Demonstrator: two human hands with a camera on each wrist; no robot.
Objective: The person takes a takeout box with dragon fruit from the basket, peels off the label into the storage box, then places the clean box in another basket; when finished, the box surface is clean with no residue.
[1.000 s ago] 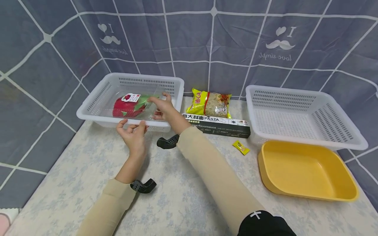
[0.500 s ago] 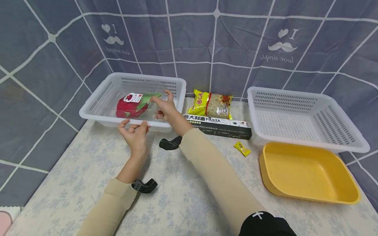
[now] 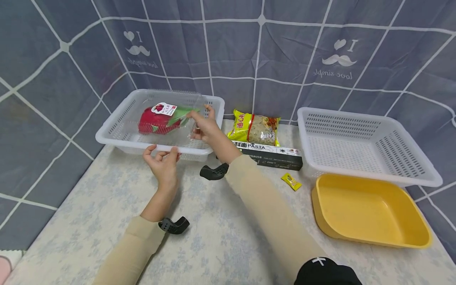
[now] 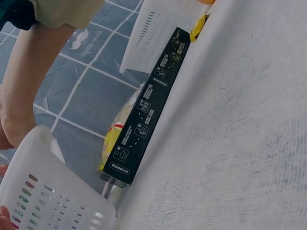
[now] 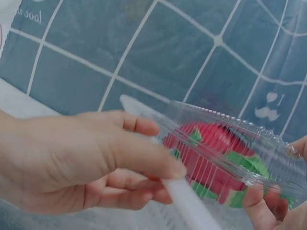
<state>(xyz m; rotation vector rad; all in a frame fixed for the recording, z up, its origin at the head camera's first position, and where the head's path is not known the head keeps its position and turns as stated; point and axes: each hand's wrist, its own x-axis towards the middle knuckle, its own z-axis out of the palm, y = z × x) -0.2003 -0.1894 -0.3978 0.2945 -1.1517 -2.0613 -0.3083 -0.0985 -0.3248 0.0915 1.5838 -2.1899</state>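
Observation:
My right hand [image 3: 207, 127] grips the right end of a clear plastic clamshell box [image 5: 211, 165]. Inside the box is a red dragon fruit [image 3: 156, 122] with green tips and a white label on the lid over it. The box sits tilted within the left white basket [image 3: 107, 138], its far edge level with the back rim. With thumb and fingers, my left hand [image 3: 163, 168] holds the front rim of that basket. In the right wrist view, the left hand appears large at left on the rim, while right-hand fingers pinch the box's corner at the right edge.
Right of the basket lie a black pasta box [image 3: 276, 158] and a yellow noodle bag [image 3: 242, 126] behind it. A small yellow packet [image 3: 291, 181] lies in front. Further right stand another white basket [image 3: 377, 177] and a yellow tub [image 3: 370, 206]. A patterned curtain rises behind.
The right hand has moved right and slightly up, and the clear box with the dragon fruit has risen and tilted in the basket. The left hand has stayed on the rim.

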